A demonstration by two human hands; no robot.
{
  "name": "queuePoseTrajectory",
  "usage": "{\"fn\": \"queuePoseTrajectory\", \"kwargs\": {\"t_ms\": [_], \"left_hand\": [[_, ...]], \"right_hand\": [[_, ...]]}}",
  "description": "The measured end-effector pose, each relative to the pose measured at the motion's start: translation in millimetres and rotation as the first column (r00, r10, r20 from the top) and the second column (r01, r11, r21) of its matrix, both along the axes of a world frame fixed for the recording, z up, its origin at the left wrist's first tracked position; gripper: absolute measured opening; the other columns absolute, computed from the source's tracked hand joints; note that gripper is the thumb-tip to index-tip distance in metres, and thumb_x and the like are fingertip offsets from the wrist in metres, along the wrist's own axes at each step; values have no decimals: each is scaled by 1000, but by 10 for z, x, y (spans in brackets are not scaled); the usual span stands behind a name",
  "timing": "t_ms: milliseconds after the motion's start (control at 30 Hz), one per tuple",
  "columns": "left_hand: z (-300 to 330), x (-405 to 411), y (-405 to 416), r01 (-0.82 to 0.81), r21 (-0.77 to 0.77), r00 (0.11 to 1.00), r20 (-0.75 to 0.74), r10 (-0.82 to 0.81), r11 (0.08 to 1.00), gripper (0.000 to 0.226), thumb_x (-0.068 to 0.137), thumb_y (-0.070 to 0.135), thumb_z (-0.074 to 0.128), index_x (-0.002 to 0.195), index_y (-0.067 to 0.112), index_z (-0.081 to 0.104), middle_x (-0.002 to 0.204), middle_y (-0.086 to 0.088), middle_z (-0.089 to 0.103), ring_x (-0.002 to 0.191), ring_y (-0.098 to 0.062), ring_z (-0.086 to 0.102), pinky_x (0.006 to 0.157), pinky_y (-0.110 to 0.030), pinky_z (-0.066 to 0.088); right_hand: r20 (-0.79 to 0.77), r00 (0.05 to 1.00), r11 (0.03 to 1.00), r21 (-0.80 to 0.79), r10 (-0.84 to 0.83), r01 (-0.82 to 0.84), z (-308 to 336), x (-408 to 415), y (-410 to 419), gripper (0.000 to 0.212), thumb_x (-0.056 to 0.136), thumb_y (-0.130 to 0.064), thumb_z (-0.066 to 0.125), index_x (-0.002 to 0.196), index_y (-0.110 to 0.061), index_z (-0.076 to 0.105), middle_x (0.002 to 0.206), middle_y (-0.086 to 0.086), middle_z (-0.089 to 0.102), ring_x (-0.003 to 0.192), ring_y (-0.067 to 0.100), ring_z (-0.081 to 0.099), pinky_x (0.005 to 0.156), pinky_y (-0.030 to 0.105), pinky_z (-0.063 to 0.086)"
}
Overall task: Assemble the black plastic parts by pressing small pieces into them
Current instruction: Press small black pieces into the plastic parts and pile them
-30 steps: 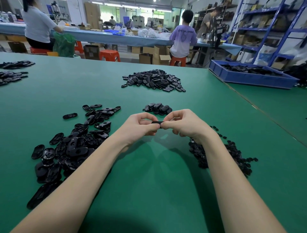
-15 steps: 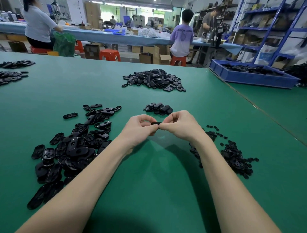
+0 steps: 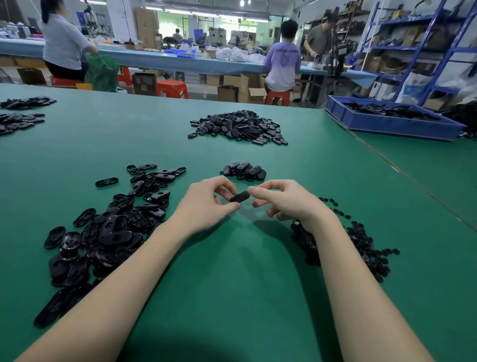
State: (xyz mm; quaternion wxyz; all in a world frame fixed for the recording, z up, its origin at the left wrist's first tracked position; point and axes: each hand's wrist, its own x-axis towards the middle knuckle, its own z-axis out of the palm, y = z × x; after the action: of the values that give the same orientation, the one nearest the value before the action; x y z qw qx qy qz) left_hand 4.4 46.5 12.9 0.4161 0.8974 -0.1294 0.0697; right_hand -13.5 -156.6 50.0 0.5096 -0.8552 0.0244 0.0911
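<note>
Left hand pinching black part, right hand touching its end, small piece unseen

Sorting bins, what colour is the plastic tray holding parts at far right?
Blue tray, head view.

Bright, even light comes from ceiling lamps. Soft shadows lie under both forearms on the green table. Wide-angle bending curves the edges; the background is slightly soft.

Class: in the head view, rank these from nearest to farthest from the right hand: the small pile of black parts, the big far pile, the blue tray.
From the right hand:
1. Small pile, just beyond the hands.
2. Big far pile, mid-table.
3. Blue tray, far right.
</note>
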Motion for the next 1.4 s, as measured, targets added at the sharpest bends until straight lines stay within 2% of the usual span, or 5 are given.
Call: {"fn": "queuePoseTrajectory", "kwargs": {"t_ms": [200,567,933,1133,1400], "left_hand": [[86,433,-153,-275,-60,960,33,278,959,17,79,45,76,88,34,67,81,19,70,86,-11,65,77,-31,48],[171,1103,-416,-341,193,940,41,340,920,20,87,46,70,99,31,68,105,4,72,105,-22,65,83,-33,47],[157,712,-433,-293,62,955,63,289,954,20,83,45,70,99,33,67,86,16,66,88,-12,62,64,-25,40],[-16,254,-356,-162,-72,987,10,163,984,7,82,36,71,87,31,69,77,18,67,74,4,59,68,-20,45],[93,34,16,-53,91,995,-84,61,994,6,90,34,62,93,34,67,77,17,67,65,8,56,59,-18,40]], "right_hand": [[-41,999,999,-31,22,-23,-15,-16,-35,33,90,-59,68,106,-30,72,88,-15,78,56,4,60,55,20,41],[-97,989,993,44,109,-105,-47,-5,-95,33,92,-57,67,108,-30,73,93,-11,79,62,7,62,64,25,43],[-103,983,988,23,153,-152,-57,17,-95,31,92,-53,69,109,-28,72,94,-10,79,63,7,64,63,28,38],[-92,976,972,-107,198,-208,-66,42,-16,25,94,-44,70,106,-22,69,88,-10,79,64,8,66,53,21,39],[-84,951,926,-215,298,-309,-15,50,162,21,94,-45,69,106,-28,69,91,-12,79,68,6,70,65,24,49]]}}
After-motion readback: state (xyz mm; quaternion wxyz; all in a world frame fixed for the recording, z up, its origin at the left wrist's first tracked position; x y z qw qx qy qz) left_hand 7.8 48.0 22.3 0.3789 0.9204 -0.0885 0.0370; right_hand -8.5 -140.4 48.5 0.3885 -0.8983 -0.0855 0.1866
